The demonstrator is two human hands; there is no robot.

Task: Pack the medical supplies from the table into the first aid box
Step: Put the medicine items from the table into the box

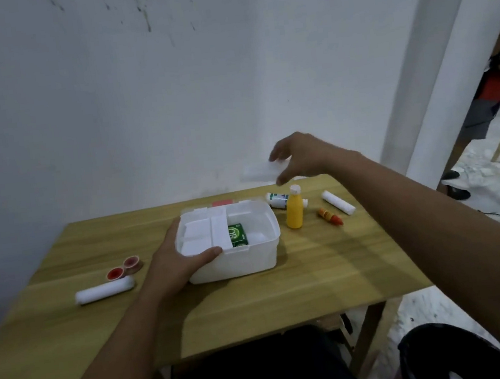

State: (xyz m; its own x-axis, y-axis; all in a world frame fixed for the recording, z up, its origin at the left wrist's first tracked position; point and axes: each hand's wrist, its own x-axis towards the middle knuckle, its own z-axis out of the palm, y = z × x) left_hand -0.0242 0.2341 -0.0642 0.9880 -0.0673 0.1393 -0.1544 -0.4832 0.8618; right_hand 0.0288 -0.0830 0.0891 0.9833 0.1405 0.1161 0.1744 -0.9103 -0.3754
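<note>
far left on the bench (72, 340) a gauze roll (105, 291) lies lengthwise left-right by 2 red tape rolls (124, 267). left hand (176, 261) clamps the open first aid box (235, 262) near-left corner. right hand (299, 155), raised past the far edge, pinches a blurry white packet (259, 171); box sits near-left of it, open room above

Plain indoor room, looks like a bare home or makeshift recording space, can't tell which. Scuffed white wall (168, 89), white pillar (435, 74), marble-pattern floor (488, 162). Small wooden surface (256, 307) pushed against the wall, on light wooden legs. Another person's legs (477, 119) stand in a doorway at right. No lab or shop fittings visible.
</note>
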